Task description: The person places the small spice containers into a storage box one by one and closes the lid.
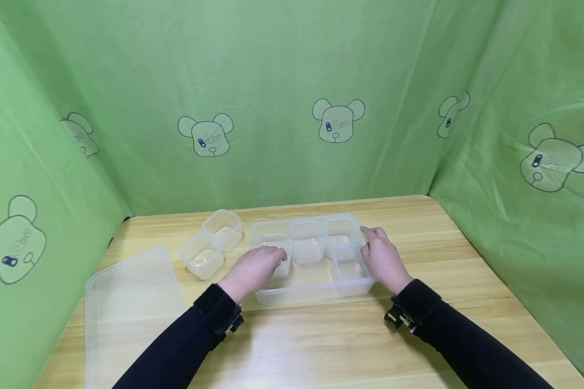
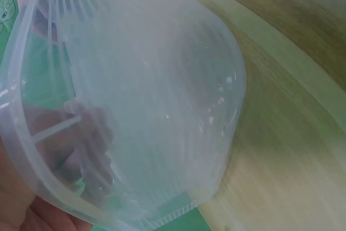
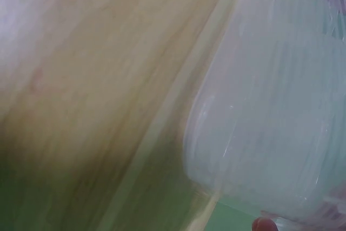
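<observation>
I see left hand [image 1: 255, 267] curled onto a small clear plastic cup [image 1: 281, 270], inside the big clear box [image 1: 297, 295]. Right hand [image 1: 386, 258] sits at the box's right rim; can't tell if it's pinching. Box floor shows between left grip and near-right cup [image 1: 349, 278]. Left of left grip: two loose cups [image 1: 199, 267], then flat lid [image 1: 131, 308]. Table [image 1: 331, 346] far edge runs close beyond the box.

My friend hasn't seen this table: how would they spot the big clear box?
Find the wooden table, then the clear box between the left hand and right hand. Unlike the two loose cups and flat panel left of it, this wide box holds several small cups.
</observation>
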Tool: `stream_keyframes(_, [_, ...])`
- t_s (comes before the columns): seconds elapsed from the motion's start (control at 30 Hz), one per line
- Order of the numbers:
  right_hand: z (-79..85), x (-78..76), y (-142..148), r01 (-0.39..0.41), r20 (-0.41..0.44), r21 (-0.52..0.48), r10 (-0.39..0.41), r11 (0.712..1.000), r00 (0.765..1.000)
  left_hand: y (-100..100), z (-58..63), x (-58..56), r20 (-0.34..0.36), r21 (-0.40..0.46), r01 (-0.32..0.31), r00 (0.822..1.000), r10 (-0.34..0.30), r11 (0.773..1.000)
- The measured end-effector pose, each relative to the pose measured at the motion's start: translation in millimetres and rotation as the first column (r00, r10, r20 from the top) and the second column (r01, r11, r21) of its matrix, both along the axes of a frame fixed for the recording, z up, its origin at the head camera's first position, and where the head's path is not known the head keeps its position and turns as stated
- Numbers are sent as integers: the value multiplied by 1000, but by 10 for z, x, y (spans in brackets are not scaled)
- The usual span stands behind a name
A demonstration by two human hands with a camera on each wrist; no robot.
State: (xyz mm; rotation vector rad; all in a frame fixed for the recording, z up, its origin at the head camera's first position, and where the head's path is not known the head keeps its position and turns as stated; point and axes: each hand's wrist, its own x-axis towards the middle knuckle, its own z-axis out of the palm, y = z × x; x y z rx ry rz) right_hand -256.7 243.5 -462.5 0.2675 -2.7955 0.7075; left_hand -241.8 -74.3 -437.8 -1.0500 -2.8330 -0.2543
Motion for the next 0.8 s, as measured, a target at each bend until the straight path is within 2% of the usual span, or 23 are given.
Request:
stream_keyframes(0.23, [2, 3, 0, -7, 3, 2, 7, 1000, 1000, 9, 9, -15, 46, -5, -17, 999, 17, 1000])
stream_keyframes(0.53, [3, -2, 3, 4, 18, 5, -4, 1000, 1000, 16, -20, -68, 50, 12, -20, 999, 19, 1000])
stream_keyframes(0.8, [6, -13, -5, 3, 29, 5, -3, 1000, 1000, 39, -13, -122, 75, 11, -51, 996, 50, 999])
